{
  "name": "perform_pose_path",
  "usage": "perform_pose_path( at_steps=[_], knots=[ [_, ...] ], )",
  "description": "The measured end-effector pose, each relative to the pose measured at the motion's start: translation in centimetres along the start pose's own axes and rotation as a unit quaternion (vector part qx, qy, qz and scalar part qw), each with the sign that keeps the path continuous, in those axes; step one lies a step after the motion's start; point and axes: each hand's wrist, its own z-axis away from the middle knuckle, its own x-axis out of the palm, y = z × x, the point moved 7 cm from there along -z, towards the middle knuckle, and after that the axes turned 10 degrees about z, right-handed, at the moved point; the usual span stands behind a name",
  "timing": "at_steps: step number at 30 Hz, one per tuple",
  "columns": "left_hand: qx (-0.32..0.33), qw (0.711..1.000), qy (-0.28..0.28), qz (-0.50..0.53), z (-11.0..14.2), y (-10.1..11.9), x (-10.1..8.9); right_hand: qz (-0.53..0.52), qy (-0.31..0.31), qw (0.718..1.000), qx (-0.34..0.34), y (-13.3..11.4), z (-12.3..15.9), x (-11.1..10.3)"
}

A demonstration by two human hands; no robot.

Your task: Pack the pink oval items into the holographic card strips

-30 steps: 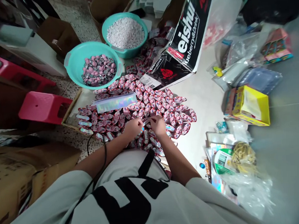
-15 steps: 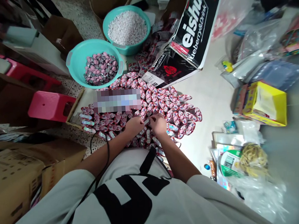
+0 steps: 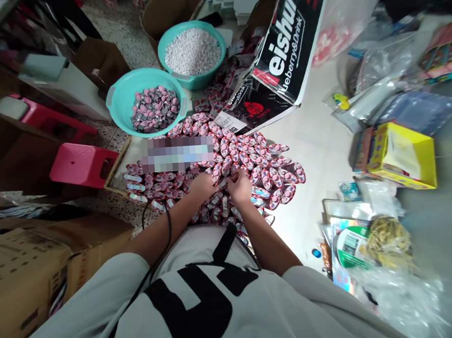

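A big spread of pink oval packets (image 3: pixel 248 160) lies on the pale surface in front of me. My left hand (image 3: pixel 201 185) and my right hand (image 3: pixel 240 185) meet over its near edge, fingers pinched together on one small packet (image 3: pixel 222 183) between them. A teal basin (image 3: pixel 114 102) holding pink and silver round pieces sits beyond on the left. A second teal basin (image 3: pixel 168 37) full of small white pieces stands behind it.
A black printed carton (image 3: pixel 283 48) lies tilted at the back. A pink stool (image 3: pixel 80 165) and cardboard boxes (image 3: pixel 33 267) are on the left. A yellow box (image 3: pixel 401 153), plastic bags (image 3: pixel 394 291) and a bundle of rubber bands (image 3: pixel 387 235) crowd the right side.
My hands stay together on the small packet with only slight finger movement. The view has shifted a little.
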Motion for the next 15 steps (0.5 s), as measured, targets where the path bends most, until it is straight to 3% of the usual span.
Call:
perform_pose_path(
  at_steps=[5,11,15],
  knots=[
    [-0.018,0.998,-0.003,-0.061,-0.5,0.0,-0.3,0.06,-0.054,0.997,-0.015,-0.4,-1.0,-0.3],
    [0.002,0.998,-0.012,-0.062,-0.4,0.0,1.2,0.046,-0.093,0.986,-0.133,-0.8,-1.7,-0.1],
    [0.019,0.998,-0.016,-0.053,-0.5,-0.3,1.4,0.032,-0.086,0.99,-0.109,-0.3,-1.9,0.0]
  ],
)
